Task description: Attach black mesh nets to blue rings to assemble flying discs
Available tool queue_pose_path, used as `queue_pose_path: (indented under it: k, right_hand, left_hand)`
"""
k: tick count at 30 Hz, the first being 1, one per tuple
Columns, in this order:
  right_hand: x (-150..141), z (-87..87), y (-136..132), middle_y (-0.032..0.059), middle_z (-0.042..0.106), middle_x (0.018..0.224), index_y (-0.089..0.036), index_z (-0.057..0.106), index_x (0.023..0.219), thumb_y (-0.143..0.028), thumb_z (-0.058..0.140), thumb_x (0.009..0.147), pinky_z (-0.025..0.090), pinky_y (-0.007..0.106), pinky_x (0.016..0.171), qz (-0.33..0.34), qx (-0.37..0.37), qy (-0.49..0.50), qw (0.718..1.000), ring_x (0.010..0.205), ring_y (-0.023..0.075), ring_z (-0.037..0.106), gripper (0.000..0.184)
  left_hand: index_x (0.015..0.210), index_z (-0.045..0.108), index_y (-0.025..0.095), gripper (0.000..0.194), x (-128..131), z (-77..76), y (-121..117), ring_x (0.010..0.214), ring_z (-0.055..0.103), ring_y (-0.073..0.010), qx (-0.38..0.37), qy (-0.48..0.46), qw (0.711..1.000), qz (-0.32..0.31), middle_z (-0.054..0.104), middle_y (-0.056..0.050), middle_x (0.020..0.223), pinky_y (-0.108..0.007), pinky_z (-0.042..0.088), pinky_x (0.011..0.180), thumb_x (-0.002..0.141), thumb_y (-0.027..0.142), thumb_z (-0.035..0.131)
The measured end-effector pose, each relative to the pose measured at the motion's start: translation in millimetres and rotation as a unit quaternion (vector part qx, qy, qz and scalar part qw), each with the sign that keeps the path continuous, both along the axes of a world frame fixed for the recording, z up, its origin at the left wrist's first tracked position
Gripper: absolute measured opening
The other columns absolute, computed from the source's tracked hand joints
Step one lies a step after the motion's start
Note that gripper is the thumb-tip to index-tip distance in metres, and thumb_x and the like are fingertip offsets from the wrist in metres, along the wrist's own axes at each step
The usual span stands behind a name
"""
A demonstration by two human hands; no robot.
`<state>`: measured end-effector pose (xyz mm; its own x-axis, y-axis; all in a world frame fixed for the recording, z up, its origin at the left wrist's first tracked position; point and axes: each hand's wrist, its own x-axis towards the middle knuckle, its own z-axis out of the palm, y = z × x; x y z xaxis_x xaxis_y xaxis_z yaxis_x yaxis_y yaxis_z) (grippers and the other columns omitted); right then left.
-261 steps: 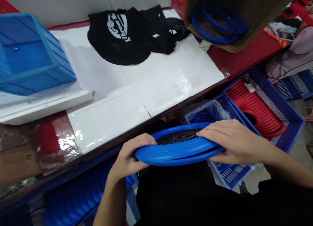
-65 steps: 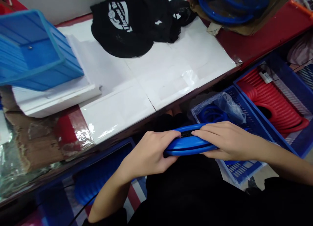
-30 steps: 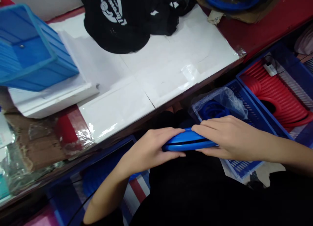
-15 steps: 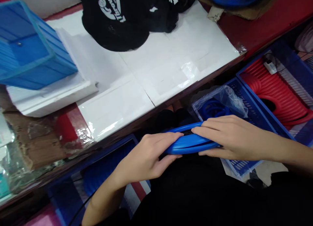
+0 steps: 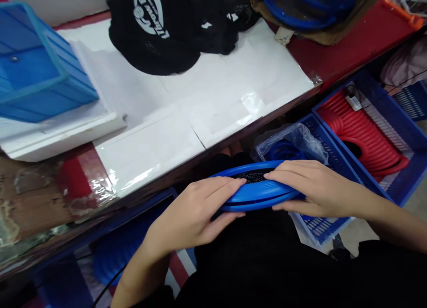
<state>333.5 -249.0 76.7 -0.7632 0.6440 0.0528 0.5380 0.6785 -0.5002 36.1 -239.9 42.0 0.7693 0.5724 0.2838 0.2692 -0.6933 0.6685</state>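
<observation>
Both my hands grip a blue ring (image 5: 260,192), which looks like plastic, with dark mesh fabric (image 5: 255,177) showing inside it. I hold it edge-on, close in front of my body. My left hand (image 5: 203,210) pinches its left side, thumb and fingers on opposite faces. On the right side my right hand (image 5: 310,188) holds it the same way. A dark gap runs along the ring's near edge. Beyond, on the white table top (image 5: 156,161), lie black fabric pieces (image 5: 167,37) with white printing.
A light-blue bin (image 5: 76,77) stands at left on a white foam slab (image 5: 66,137). Several blue rings (image 5: 300,19) lie in a cardboard box at the back. Red rings (image 5: 373,143) fill a blue crate (image 5: 413,152) at right, beside a plastic-lined crate (image 5: 343,166). More blue rings (image 5: 110,259) sit below the table.
My view has shifted slightly, showing more of the right side. The ring has tipped a little, so more of the mesh shows. Both hands keep their grip.
</observation>
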Motion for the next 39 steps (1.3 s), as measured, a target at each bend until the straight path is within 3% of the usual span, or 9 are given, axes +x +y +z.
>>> queue_pose_path:
  k: [3,10,14,17,19,23,30,34,39]
  right_hand:
    - [-7,2.6,-3,0.0149,0.076,0.114,-0.013,0.066,0.13,-0.054,0.063,0.104,0.061,0.04,0.089,-0.006,-0.035,-0.02,0.999,0.101,0.027,0.075,0.049]
    - [-18,-11.0,-5,0.0102,0.079,0.119,-0.017,0.071,0.125,-0.036,0.066,0.105,0.057,0.039,0.101,-0.062,-0.107,0.053,0.991,0.11,0.0239,0.074,0.028]
    - [-16,-19.4,-7,0.0123,0.078,0.113,-0.014,0.07,0.125,-0.039,0.064,0.105,0.059,0.04,0.094,-0.062,-0.076,0.042,0.994,0.103,0.0255,0.074,0.032]
    - [-6,-19.8,-5,0.0125,0.078,0.113,-0.013,0.069,0.128,-0.043,0.064,0.105,0.06,0.036,0.091,-0.054,-0.064,0.086,0.993,0.101,0.0236,0.074,0.037]
    - [5,-17.9,-3,0.0112,0.077,0.115,-0.016,0.067,0.132,-0.043,0.066,0.104,0.06,0.032,0.091,-0.067,-0.062,0.124,0.988,0.102,0.0213,0.074,0.039]
    - [20,-16.6,1,0.0106,0.076,0.119,-0.02,0.063,0.139,-0.043,0.064,0.105,0.06,0.03,0.093,-0.077,-0.027,0.138,0.987,0.107,0.0208,0.074,0.041]
    - [-17,-33.1,-2,0.016,0.078,0.12,-0.011,0.064,0.134,-0.048,0.06,0.107,0.061,0.043,0.095,-0.01,0.115,0.078,0.99,0.109,0.0278,0.074,0.046]
    - [-26,-45.5,-3,0.0146,0.079,0.112,-0.009,0.065,0.127,-0.042,0.061,0.106,0.061,0.042,0.085,-0.018,0.15,0.089,0.984,0.098,0.0273,0.075,0.039]
    - [-19,-49.6,-3,0.0151,0.078,0.112,-0.009,0.064,0.128,-0.041,0.06,0.107,0.059,0.042,0.085,-0.019,0.11,0.111,0.988,0.098,0.0263,0.073,0.038]
  left_hand:
    - [0.139,0.057,0.014,0.036,6,-0.8,-3,0.107,0.078,-0.0261,0.005,-0.007,1.0,-0.001,0.078,-0.014,0.121,-0.038,0.065,0.092,0.106,0.029,0.059]
    - [0.131,0.063,0.014,0.029,16,-8.0,-12,0.095,0.08,-0.0254,0.015,0.012,0.998,0.065,0.08,-0.012,0.116,-0.035,0.065,0.08,0.103,0.023,0.062]
    - [0.13,0.064,0.015,0.028,13,-10.0,-8,0.101,0.079,-0.0251,0.005,0.02,0.999,0.048,0.079,-0.012,0.118,-0.035,0.065,0.086,0.104,0.026,0.062]
    - [0.14,0.06,0.016,0.043,3,-12.4,-2,0.113,0.076,-0.0257,-0.025,0.014,0.999,0.036,0.076,-0.013,0.128,-0.037,0.062,0.099,0.103,0.038,0.068]
    - [0.145,0.058,0.018,0.052,-8,-15.8,0,0.117,0.075,-0.0267,-0.029,0.007,0.998,0.061,0.075,-0.014,0.131,-0.039,0.06,0.103,0.101,0.044,0.07]
    - [0.135,0.064,0.019,0.039,-23,-24.9,-3,0.099,0.078,-0.0229,0.005,-0.032,0.991,0.129,0.079,-0.011,0.113,-0.033,0.062,0.089,0.103,0.041,0.068]
    - [0.128,0.065,0.01,0.031,-6,-27.8,-13,0.085,0.075,-0.0255,0.132,-0.015,0.985,0.108,0.078,-0.015,0.101,-0.037,0.061,0.075,0.104,0.03,0.065]
    - [0.142,0.057,0.008,0.042,-10,-25.1,-17,0.098,0.075,-0.0266,0.074,-0.003,0.994,0.082,0.076,-0.018,0.113,-0.04,0.064,0.085,0.107,0.032,0.059]
    - [0.151,0.051,0.012,0.049,-18,-28.8,-23,0.108,0.075,-0.0252,0.029,-0.017,0.998,0.061,0.076,-0.017,0.123,-0.039,0.065,0.094,0.107,0.032,0.06]
